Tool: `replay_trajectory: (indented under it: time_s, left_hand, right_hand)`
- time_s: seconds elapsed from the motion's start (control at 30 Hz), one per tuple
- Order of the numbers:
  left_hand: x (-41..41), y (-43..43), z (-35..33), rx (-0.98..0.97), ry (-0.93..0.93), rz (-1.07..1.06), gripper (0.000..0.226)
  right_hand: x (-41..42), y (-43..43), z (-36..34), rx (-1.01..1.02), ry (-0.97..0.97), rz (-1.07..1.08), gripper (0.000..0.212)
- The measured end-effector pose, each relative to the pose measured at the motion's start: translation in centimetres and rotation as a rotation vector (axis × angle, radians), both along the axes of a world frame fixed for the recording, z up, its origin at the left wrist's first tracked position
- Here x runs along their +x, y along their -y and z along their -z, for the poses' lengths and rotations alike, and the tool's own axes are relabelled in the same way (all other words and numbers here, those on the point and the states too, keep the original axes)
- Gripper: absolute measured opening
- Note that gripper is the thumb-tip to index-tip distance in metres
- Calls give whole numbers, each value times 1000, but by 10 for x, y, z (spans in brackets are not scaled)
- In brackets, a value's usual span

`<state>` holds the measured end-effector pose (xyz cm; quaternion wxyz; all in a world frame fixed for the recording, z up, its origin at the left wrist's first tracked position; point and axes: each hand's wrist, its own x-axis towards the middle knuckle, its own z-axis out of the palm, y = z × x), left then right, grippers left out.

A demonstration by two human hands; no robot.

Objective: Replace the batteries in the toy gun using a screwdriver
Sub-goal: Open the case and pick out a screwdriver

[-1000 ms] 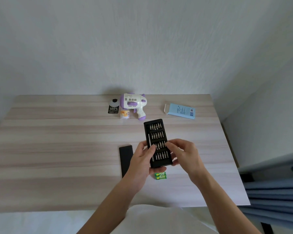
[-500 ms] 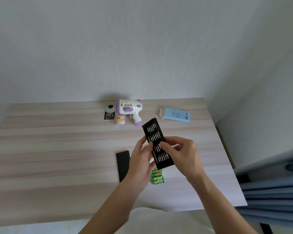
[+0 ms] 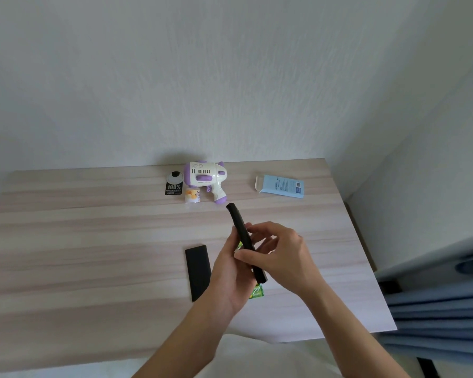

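- Toy gun (image 3: 205, 178), white and purple, lies on its side at the far edge of the table (image 3: 93, 241), untouched.
- Black bit case (image 3: 236, 216): nearer the camera than the gun, slightly right of it, lifted off the table and turned edge-on. Its contents are hidden.
- Left hand (image 3: 230, 276): fingers wrapped along the case's left side, gripping it.
- Right hand (image 3: 284, 255): thumb and curled fingers clamp the case from the right. It probably holds only the case, but the view is poor.
- Green batteries (image 3: 257, 291): on the table under the hands, well in front of the gun.
- Black lid (image 3: 198, 271): flat, in front of the gun, left of the hands.
- Small bottle (image 3: 192, 196): touching the gun's near side.
- Black tag (image 3: 173, 184): just left of the gun.
- Blue box (image 3: 281, 186): well right of the gun.
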<state>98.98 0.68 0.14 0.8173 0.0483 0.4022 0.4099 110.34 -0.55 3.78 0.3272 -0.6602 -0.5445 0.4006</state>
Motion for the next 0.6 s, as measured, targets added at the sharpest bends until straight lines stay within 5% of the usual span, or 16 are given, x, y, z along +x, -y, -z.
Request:
replay_trajectory:
  time_s: [0.17, 0.33, 0.6]
  left_hand:
    - [1, 1, 0, -9, -2, 23, 41]
    - [-4, 2, 3, 13, -27, 60, 39]
    - [-9, 8, -2, 70, -34, 118, 35]
  right_hand:
    - [2, 2, 1, -9, 17, -4, 42]
    - [10, 1, 6, -36, -10, 124, 14]
    - [24, 2, 19, -156, -398, 333, 12]
